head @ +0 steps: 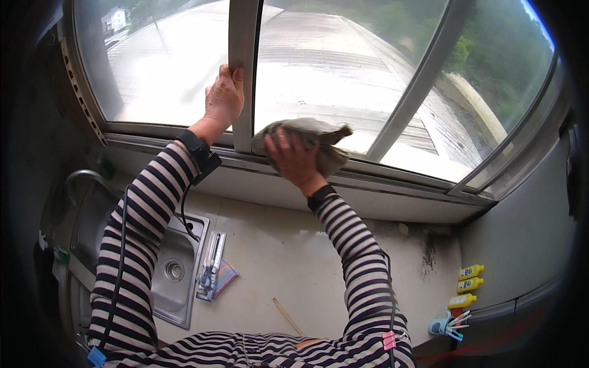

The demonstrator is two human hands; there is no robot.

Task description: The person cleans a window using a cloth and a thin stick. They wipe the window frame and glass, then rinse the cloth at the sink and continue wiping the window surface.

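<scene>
My left hand grips the upright metal stile of the sliding window frame, thumb and fingertips near its left edge. To the right of that stile, my right hand presses a grey-brown cloth against the bottom of the window pane. The cloth is bunched, with a loose corner sticking out to the right, and it covers part of the lower rail. Below it runs the window track.
A stainless steel sink with a curved faucet lies at left. On the countertop are a blister-packed tool, a striped cloth pad and a thin stick. Yellow bottles and a blue cup stand at right.
</scene>
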